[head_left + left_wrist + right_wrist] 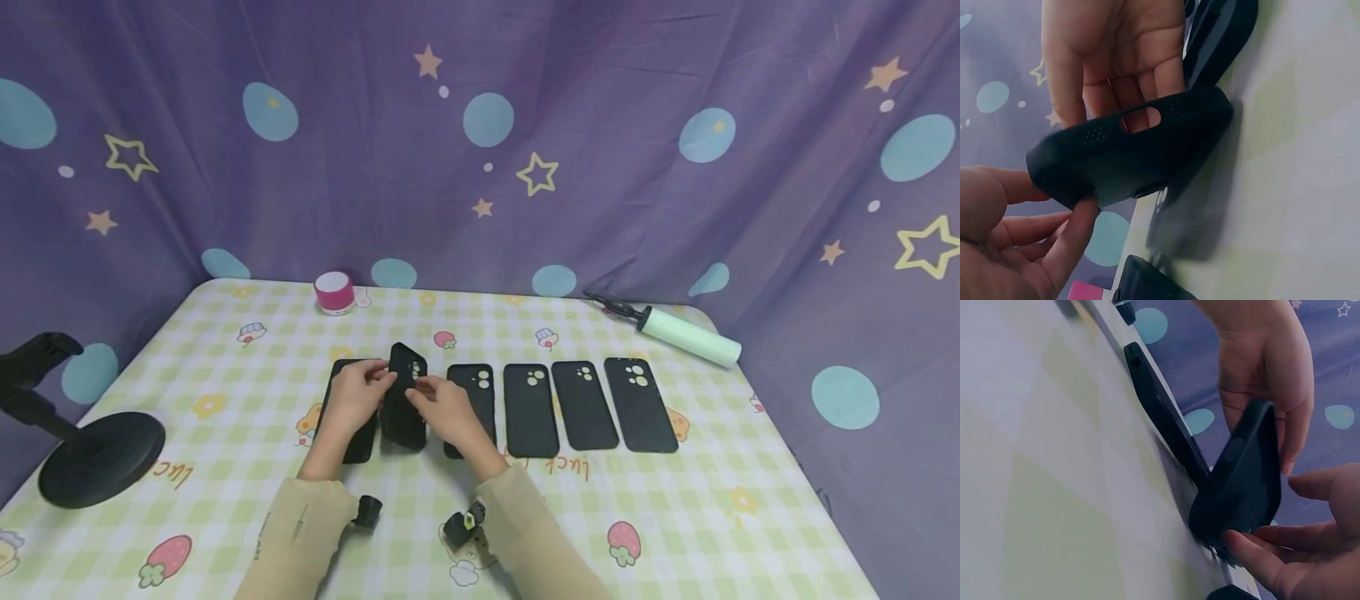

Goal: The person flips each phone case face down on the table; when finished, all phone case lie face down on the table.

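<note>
Both hands hold a black phone case (401,417), tilted up with its top edge raised and its lower end near the table. My left hand (354,398) pinches its left side, and my right hand (447,410) pinches the right side. The left wrist view shows the held case (1129,150) from its end, with a port slot and small speaker holes. Its hollow inside appears in the right wrist view, where the case (1241,475) leans over the cloth. Another black case (363,442) lies just left, partly behind the left hand.
Several more black cases lie in a row to the right, the nearest case (471,377) partly covered by the right forearm. Behind stand a pink-and-white round container (334,293) and a pale green cylinder (692,336) with a black end. A black stand (101,458) is at left.
</note>
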`<state>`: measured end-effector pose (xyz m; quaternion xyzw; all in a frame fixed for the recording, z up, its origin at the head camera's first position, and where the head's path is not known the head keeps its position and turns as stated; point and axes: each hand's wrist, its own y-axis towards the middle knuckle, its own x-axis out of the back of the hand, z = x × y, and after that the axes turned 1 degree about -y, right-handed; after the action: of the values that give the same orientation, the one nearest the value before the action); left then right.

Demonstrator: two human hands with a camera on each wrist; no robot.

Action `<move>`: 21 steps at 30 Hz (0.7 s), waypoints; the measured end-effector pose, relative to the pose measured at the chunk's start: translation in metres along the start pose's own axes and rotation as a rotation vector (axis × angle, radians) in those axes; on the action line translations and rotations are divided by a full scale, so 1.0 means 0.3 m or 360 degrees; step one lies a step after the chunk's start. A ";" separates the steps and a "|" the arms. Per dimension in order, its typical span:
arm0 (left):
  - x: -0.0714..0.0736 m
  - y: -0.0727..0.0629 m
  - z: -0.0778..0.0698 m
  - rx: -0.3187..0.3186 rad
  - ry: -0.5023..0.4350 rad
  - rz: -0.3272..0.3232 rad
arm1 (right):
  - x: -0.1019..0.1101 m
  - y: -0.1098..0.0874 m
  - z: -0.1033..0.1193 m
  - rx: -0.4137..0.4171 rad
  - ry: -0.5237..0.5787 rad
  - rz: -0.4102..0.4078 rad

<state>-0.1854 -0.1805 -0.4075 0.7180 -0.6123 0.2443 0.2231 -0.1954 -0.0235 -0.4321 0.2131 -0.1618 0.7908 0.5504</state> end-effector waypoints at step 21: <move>-0.019 -0.001 0.002 -0.0082 -0.0307 0.0226 | -0.021 0.002 0.005 -0.0205 0.0644 0.0041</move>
<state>-0.1859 -0.1764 -0.4117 0.6870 -0.6863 0.1736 0.1637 -0.1939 -0.0294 -0.4340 0.0124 -0.1008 0.8125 0.5740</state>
